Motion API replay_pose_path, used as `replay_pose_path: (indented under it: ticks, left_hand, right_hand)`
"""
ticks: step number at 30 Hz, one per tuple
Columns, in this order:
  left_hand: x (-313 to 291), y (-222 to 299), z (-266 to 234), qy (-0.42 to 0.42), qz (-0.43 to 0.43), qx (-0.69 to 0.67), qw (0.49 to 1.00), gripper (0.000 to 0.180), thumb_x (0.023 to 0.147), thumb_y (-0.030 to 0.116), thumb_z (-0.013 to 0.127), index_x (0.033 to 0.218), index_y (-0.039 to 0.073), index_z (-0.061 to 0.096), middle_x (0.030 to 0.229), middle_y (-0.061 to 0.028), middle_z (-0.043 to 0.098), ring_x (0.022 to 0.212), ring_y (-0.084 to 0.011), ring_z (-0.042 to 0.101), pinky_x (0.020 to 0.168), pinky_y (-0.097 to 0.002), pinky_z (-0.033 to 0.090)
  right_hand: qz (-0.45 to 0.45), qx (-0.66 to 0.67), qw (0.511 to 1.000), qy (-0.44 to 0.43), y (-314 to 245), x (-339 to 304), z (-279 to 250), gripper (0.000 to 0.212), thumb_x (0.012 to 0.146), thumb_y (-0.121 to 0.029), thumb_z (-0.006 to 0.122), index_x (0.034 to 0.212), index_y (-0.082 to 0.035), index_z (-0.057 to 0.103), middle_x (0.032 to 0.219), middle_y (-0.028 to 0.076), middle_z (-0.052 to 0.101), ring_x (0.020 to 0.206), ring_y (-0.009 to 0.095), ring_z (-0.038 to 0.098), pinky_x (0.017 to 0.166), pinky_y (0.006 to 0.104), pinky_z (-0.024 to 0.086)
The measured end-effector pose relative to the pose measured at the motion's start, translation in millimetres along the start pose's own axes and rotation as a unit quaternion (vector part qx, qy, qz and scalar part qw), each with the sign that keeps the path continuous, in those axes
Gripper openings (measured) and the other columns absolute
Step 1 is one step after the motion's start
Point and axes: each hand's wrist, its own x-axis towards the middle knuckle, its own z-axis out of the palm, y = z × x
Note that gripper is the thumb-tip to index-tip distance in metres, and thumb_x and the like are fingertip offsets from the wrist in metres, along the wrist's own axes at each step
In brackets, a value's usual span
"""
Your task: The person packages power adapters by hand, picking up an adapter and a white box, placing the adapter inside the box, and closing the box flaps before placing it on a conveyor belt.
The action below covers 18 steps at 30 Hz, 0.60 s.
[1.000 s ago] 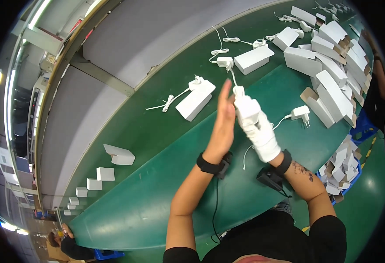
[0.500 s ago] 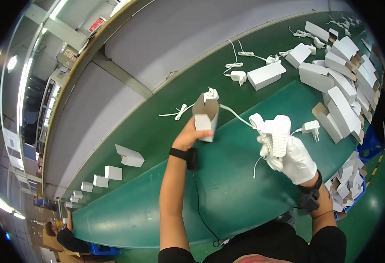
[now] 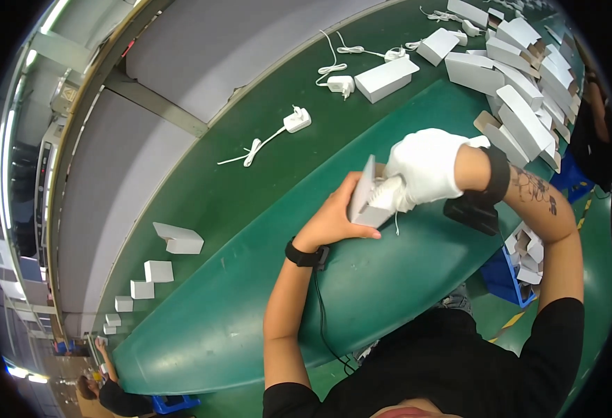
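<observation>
My left hand [image 3: 332,221], bare and with a black strap at the wrist, is wrapped round a small open white box [image 3: 363,187], its flap standing up. Over the box's mouth bends my right hand [image 3: 424,166] in a white glove, its fingers closed. A white ribbed device [image 3: 388,191] shows between those fingers and the box, partly inside it; the glove hides most of it. A short end of white cord hangs below. Beyond my left hand, a white plug adapter [image 3: 297,120] with its tied cable lies on the green belt.
Several white boxes [image 3: 522,122] are heaped at the right. More adapters [image 3: 341,85] and a closed box [image 3: 387,78] lie at the back. A row of boxes [image 3: 158,271] runs along the far left, where another person [image 3: 114,397] sits. A blue bin [image 3: 501,275] of boxes stands at the right.
My right hand has moved left with the white ribbed device and brought it into the box. My left hand has shifted right and nearer, with the box tilted toward the glove.
</observation>
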Motion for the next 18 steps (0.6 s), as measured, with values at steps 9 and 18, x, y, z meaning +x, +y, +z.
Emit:
replay_pose_path:
  ticks: [9, 18]
  left_hand:
    - [14.0, -14.0, 8.1, 0.142, 0.035, 0.022, 0.989, 0.082, 0.055, 0.027, 0.090, 0.120, 0.004, 0.046, 0.107, -0.0114, 0.057, 0.099, -0.0227, 0.057, 0.086, -0.0349, 0.046]
    - [-25.0, -14.1, -90.1, 0.408, 0.073, -0.081, 0.907, 0.070, 0.064, 0.013, 0.085, 0.119, 0.003, 0.045, 0.108, -0.0092, 0.057, 0.101, -0.0194, 0.057, 0.088, -0.0335, 0.047]
  right_hand:
    - [-0.172, 0.065, 0.968, 0.173, 13.3, 31.5, 12.2, 0.023, 0.072, -0.019, 0.066, 0.088, -0.004, 0.071, 0.071, 0.017, 0.065, 0.066, 0.032, 0.065, 0.061, 0.0388, 0.050]
    - [-0.122, 0.212, 0.881, 0.405, 11.4, 147.9, -3.6, 0.044, 0.076, -0.020, 0.071, 0.116, -0.007, 0.060, 0.093, 0.017, 0.066, 0.088, 0.028, 0.065, 0.074, 0.0339, 0.051]
